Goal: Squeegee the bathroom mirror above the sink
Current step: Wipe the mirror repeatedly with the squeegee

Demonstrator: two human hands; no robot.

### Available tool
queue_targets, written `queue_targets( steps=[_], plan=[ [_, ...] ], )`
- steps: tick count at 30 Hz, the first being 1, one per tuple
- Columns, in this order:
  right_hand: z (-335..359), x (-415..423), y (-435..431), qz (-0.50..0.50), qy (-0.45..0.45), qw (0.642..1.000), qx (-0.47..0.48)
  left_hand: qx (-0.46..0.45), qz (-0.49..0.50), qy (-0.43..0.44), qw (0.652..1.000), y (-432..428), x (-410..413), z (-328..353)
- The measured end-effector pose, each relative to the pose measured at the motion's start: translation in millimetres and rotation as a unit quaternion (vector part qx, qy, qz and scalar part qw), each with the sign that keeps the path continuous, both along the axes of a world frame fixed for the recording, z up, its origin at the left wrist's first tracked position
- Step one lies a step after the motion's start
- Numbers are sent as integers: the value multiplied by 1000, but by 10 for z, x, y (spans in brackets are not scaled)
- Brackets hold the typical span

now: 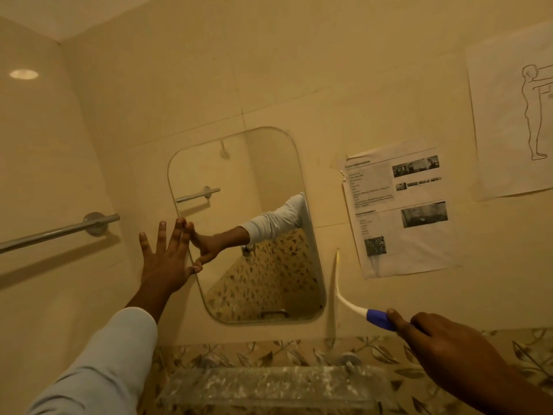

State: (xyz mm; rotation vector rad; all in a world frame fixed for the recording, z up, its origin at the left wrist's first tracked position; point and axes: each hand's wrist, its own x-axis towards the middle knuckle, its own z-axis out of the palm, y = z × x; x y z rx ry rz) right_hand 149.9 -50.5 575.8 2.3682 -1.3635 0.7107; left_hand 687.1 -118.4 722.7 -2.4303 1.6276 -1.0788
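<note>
My left hand [167, 259] lies flat, fingers spread, on the mirror [248, 223] edge. My right hand [443, 339] grips the squeegee [344, 298], beside the mirror.

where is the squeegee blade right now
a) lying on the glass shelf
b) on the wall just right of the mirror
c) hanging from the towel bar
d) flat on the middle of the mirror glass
b: the right hand holds the squeegee with its blade against the wall beside the mirror and off the glass, while the left hand rests at the mirror's left edge.
</note>
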Motion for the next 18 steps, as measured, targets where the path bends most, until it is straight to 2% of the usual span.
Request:
queue_targets(
  steps=[6,12,18],
  plan=[
    [57,-10,116,-23,-62,997,-38,-1,-6,13,1000,48,-58,3],
    [522,445,-132,29,-166,982,-81,4,-10,50,999,155,-186,51],
    [1529,1226,-470,159,-81,962,-206,7,-31,154,988,396,-249,-200]
  ],
)
